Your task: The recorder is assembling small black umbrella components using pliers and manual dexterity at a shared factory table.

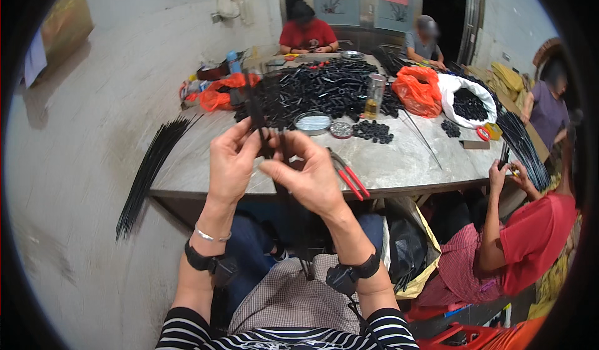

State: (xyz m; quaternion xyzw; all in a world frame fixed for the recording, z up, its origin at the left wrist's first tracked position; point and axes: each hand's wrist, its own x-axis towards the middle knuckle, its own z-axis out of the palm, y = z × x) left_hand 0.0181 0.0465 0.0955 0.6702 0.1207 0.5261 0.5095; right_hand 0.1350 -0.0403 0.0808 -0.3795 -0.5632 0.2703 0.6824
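Observation:
Above the near edge of the table, my left hand (236,158) pinches long, thin black rods that rise past its fingertips, blurred at the top. Close beside it, my right hand (312,174) has its fingers and thumb closed around the black rods (296,228), whose lower ends hang over my checked apron. The fingers partly hide where the rods meet, so I cannot tell whether they are joined. Just right of my right hand, red-handled pliers (350,178) lie on the table. Beyond my hands sit a round dish of pale thin pieces (313,123) and a small tin (341,130).
A heap of black parts (312,88) covers the table's middle. Long black rods (156,169) overhang the left edge. Orange bags (417,91), a white sack (465,87) and a clear jar (374,94) stand beyond. A person in red (530,228) works at my right; others sit around.

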